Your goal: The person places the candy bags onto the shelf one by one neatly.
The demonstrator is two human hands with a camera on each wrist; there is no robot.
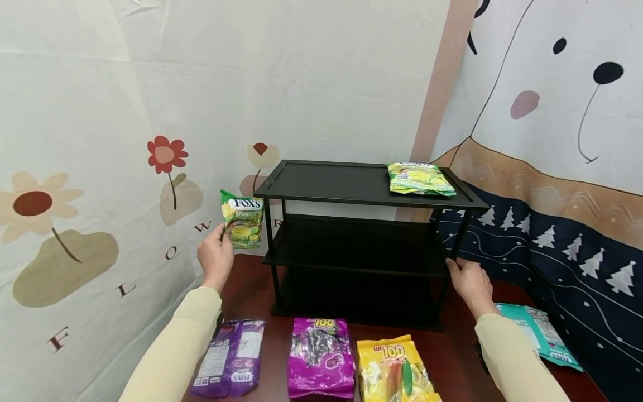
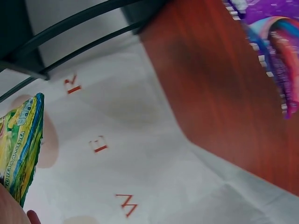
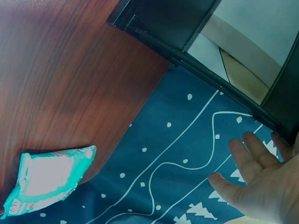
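Observation:
My left hand pinches a green and yellow Fox's candy bag by its edge, upright just left of the black three-tier shelf rack. In the left wrist view only the side of the candy bag shows, with part of the hand below it. My right hand holds the rack's right front post near the middle tier, thumb on the near side. Its other fingers extend loosely past the post in the right wrist view. A second green Fox's bag lies on the top tier at the right.
On the dark red wooden table, a purple Fox's bag, a magenta Lot 100 bag and a yellow Lot 100 bag lie before the rack. A teal bag lies at right. Printed cloth hangs behind.

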